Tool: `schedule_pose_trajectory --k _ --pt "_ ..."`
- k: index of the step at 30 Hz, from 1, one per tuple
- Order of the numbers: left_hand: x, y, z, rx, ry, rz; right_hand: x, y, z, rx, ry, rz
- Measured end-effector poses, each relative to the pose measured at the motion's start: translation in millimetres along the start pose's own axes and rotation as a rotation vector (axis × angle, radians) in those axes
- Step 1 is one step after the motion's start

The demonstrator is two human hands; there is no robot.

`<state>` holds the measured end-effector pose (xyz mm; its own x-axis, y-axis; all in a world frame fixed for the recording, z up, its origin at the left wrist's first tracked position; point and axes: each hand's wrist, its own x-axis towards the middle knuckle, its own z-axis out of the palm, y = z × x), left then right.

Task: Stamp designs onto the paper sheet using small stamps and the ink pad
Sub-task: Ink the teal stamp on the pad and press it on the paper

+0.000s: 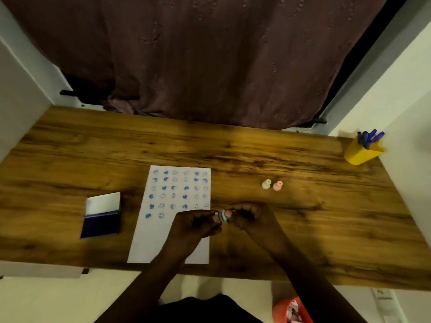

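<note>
A white paper sheet (171, 231) lies on the wooden table, its upper part filled with rows of blue stamped hearts and smiley faces. My left hand (194, 223) and my right hand (250, 216) meet over the sheet's right edge. Between their fingertips sits a small light-blue stamp (224, 215); both hands pinch it. An open ink pad (101, 226) with dark blue ink and a raised white lid lies left of the sheet. A cream stamp (266, 184) and a pink stamp (277, 185) stand on the table to the right.
A yellow holder (360, 153) with blue pens stands at the table's far right corner. A brown curtain (210, 61) hangs behind the table (326, 217). An orange bin (290, 311) sits on the floor below the near edge.
</note>
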<state>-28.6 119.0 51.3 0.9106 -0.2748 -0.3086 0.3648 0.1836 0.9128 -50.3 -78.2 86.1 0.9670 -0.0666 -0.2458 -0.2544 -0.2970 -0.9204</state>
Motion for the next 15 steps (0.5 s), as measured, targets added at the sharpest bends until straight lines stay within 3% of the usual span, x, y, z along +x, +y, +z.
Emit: schedule_pose_trajectory --k 9,15 --pt "-26.0 21.4 -110.8 -0.018 0.313 0.051 30.3 -41.1 95.9 -0.212 -0.081 -0.087" --pt "-56.0 30.9 -192.3 -0.044 0.484 0.124 52.5 -55.8 183.5 -0.435 -0.228 -0.204"
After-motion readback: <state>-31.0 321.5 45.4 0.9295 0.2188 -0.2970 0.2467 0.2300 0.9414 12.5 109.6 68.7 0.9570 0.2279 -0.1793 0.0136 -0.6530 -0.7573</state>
